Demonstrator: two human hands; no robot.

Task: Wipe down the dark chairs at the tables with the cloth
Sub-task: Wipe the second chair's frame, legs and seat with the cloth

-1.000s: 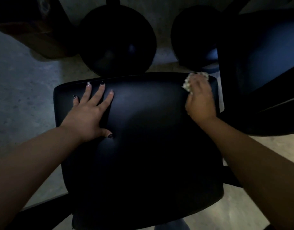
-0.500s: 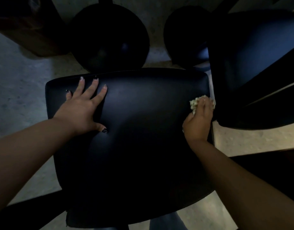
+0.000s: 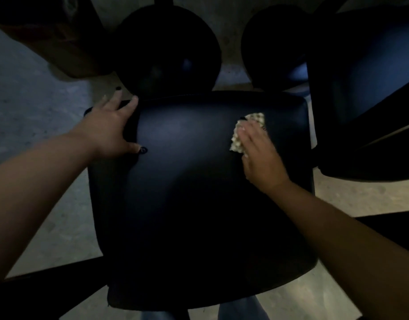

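Your right hand (image 3: 260, 155) lies flat on the seat of the dark chair (image 3: 198, 192) in front of you, with the pale, patterned cloth (image 3: 245, 132) pressed beneath it. The cloth sits on the far right part of the seat, and it shows past your fingertips (image 3: 247, 130) on the far side and along the thumb side of the hand; the rest is hidden under your palm. The fingers on that hand are nearly straight and close together, pushing down on the cloth rather than curling round it. Your left hand (image 3: 108, 128) rests on the far left corner of the same seat, fingers spread and extended over the edge, thumb pointing inward across the dark surface; it grips nothing, only braces. Count what is around you: one cloth, two hands, one chair under them, a second dark chair (image 3: 365, 88) just beside it on your right, and two round dark stool seats (image 3: 166, 49) beyond the far edge, side by side. A brownish box-like shape (image 3: 60, 35) sits at upper left on the pale floor (image 3: 37, 107), too dim to identify.
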